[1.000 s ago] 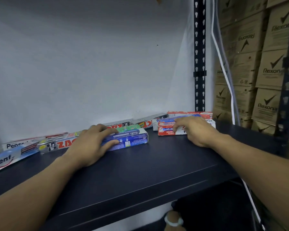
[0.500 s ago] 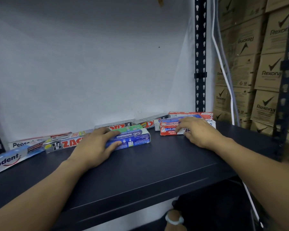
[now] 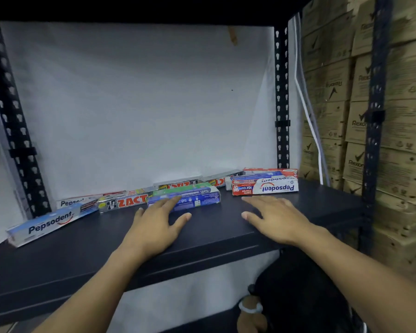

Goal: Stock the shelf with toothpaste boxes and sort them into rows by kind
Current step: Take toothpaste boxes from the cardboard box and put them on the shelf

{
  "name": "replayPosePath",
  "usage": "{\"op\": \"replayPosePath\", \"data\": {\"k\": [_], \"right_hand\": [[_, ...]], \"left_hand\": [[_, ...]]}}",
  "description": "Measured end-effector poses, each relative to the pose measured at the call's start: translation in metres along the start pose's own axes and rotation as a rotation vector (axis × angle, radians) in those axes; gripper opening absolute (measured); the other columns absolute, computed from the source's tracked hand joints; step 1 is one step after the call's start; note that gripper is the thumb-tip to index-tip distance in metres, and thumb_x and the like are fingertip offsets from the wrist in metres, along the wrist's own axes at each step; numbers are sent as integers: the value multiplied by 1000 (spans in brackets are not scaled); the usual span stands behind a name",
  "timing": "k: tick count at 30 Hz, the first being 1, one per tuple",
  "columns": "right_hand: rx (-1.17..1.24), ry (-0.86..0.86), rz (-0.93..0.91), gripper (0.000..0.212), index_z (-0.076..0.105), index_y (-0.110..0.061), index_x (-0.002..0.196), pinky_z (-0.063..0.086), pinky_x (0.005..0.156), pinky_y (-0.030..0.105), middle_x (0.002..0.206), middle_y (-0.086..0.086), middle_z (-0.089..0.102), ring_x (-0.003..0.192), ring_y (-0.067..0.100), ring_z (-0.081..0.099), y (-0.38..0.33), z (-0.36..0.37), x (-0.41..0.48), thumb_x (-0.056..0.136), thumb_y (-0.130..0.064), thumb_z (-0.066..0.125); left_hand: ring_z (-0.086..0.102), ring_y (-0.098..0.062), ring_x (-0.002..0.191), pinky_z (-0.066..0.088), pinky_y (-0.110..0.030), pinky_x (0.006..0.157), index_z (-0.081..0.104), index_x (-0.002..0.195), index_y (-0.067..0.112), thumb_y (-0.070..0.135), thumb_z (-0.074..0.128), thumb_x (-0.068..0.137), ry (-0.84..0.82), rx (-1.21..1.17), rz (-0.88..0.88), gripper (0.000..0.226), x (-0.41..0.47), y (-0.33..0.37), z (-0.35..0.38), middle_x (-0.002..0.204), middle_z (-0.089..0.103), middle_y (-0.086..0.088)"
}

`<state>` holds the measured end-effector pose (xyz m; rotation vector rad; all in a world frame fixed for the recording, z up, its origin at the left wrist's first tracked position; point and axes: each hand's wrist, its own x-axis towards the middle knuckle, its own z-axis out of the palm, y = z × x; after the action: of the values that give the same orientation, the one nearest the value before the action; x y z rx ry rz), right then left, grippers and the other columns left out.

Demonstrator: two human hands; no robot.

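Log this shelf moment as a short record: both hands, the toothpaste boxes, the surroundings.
left: left hand, fingers straight, fingertips over the left end of the blue Safi box
right: right hand, flat and spread, short of the red-white Pepsodent box, not touching it
surface: black shelf, boxes lying flat along the back
far left: blue-white Pepsodent box, then ZACT box
behind Safi: green box
beside rack: Rexona cartons, stacked

Glossy cardboard boxes [image 3: 185, 199], matt shelf [image 3: 226, 236]
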<state>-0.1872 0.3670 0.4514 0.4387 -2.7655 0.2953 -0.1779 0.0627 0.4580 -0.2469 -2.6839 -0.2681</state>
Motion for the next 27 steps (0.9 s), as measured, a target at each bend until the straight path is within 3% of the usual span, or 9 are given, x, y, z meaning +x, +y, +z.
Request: {"op": "replayPosePath", "data": {"k": [3, 6, 10, 12, 15, 18, 23, 25, 27], "right_hand": [[31, 27, -28, 56, 22, -40, 155, 12, 121, 48, 162, -10, 29, 151, 13, 19, -26, 11, -34, 102, -59, 19], [-16, 43, -93, 65, 6, -42, 157, -5, 123, 52, 167, -8, 6, 154, 16, -3, -47, 26, -68, 99, -66, 20], [32, 95, -167, 73, -5, -41, 157, -9, 121, 45, 164, -8, -26, 149, 18, -29, -64, 45, -111, 98, -64, 32], [77, 83, -189, 72, -1, -41, 157, -7, 122, 42, 162, -9, -29, 150, 15, -26, -66, 61, -129, 99, -60, 36], [131, -38, -168, 70, 0, -39, 158, -3, 125, 40, 166, -9, -17, 153, 13, -14, -63, 100, -154, 100, -59, 35], [146, -201, -141, 71, 3, -35, 159, 6, 125, 42, 167, -3, -3, 154, 18, -3, -58, 155, -172, 100, -58, 38], [149, -567, -93, 74, 5, -36, 158, 21, 120, 48, 167, -2, 8, 153, 25, 13, -45, 262, -199, 97, -57, 43], [153, -666, -55, 72, 7, -44, 154, 26, 115, 56, 165, -7, 15, 150, 28, 23, -43, 294, -214, 92, -61, 40], [131, -761, -61, 67, 14, -39, 155, 26, 114, 52, 160, -5, 27, 144, 27, 32, -44, 321, -230, 97, -51, 44]], "left_hand": [[34, -13, 146, 11, -52, 123, 32, 153, 38, 70, 24, 96, 41, -2, -23, 66, -38, 18, -10, 156, 41, 9], [31, -10, 147, 1, -58, 122, 32, 152, 41, 72, 10, 96, 67, 214, 19, 68, -79, 25, -3, 156, 41, 12], [24, -17, 151, 2, -61, 121, 35, 153, 36, 64, 16, 99, 189, 264, 48, 64, -123, 21, 14, 160, 35, 5], [9, -21, 155, 1, -60, 122, 26, 157, 32, 60, 25, 100, 233, 249, 65, 63, -144, 20, 26, 166, 19, -1], [-4, -24, 155, 2, -60, 122, 21, 159, 30, 53, 36, 100, 237, 193, 110, 65, -178, 22, 53, 169, -1, -3], [-7, -20, 155, -1, -57, 123, 13, 160, 30, 55, 30, 102, 76, 128, 90, 65, -214, 18, 97, 169, -5, -2], [2, -17, 155, 2, -49, 124, 11, 160, 32, 62, 15, 98, -292, -8, -126, 69, -276, -7, 189, 168, 1, 1], [16, -20, 153, 12, -47, 124, 13, 159, 31, 61, 26, 99, -470, -128, -281, 69, -296, -17, 218, 168, 6, 1], [29, -22, 148, 24, -45, 121, 19, 159, 25, 55, 37, 101, -608, -212, -395, 68, -313, -24, 245, 166, 16, -1]]}}
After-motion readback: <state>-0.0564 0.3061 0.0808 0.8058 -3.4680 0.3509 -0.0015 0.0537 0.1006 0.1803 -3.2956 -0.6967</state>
